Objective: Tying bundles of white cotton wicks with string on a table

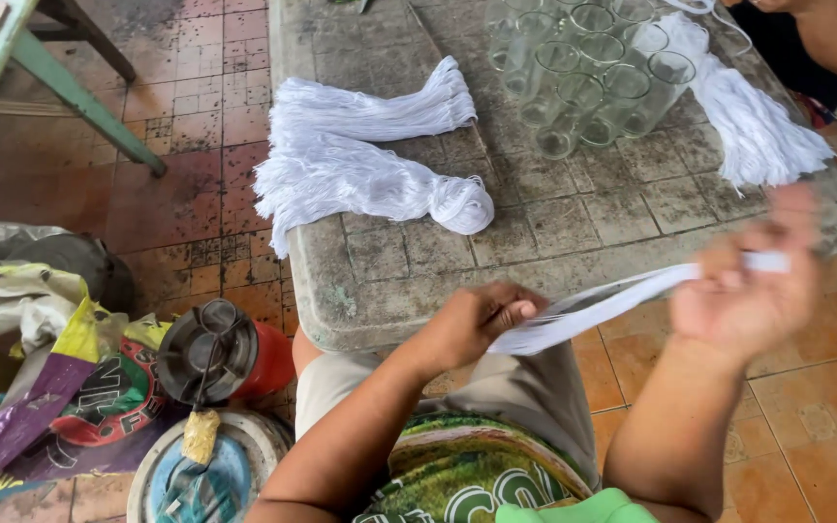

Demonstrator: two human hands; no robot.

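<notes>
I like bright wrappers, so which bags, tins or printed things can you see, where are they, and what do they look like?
Printed sack: crumpled on the floor at lower left; purple, yellow, green and red.
Round tin lid: on the floor beside the sack; white rim, blue middle with a picture.
Printed cloth: on the person's lap at the bottom; green with pale lettering.
No signs or screens in view.

— What colours lie on the stone table (380,281)?
— The table is grey, scored in a square grid. The thread bundles (360,160) on it are white, the glasses (588,73) clear.
— And left of the table?
— Reddish-brown speckled floor tiles (196,116), a red canister (259,363) with a black top, and a purple-and-yellow sack (41,387), probably printed.
</notes>
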